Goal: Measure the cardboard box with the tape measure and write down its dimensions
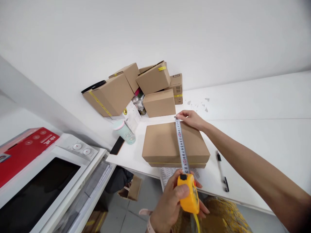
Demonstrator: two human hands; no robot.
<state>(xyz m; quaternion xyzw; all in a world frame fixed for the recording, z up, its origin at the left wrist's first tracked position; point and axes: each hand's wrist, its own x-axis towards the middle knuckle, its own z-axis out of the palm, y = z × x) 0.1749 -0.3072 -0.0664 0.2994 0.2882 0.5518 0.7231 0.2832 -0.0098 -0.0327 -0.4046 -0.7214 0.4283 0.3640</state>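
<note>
My left hand point(170, 197) is closed around a yellow tape measure point(189, 195), just off the table's front edge. Its white blade point(181, 145) runs out across the top of a closed brown cardboard box point(160, 140). At the far edge of that box, my right hand point(190, 119) pinches the blade's end between thumb and finger. Numbers up to the low twenties show along the blade before it enters the case. Under the near side of the box lies a printed sheet point(167, 174), partly covered.
Several cardboard boxes point(159, 103) are stacked against the wall. A mint-green tumbler point(125, 132) and a dark phone point(117, 145) are on the left. A pen point(222, 171) lies to the right on the white table point(255, 149). A microwave point(41, 187) stands at lower left.
</note>
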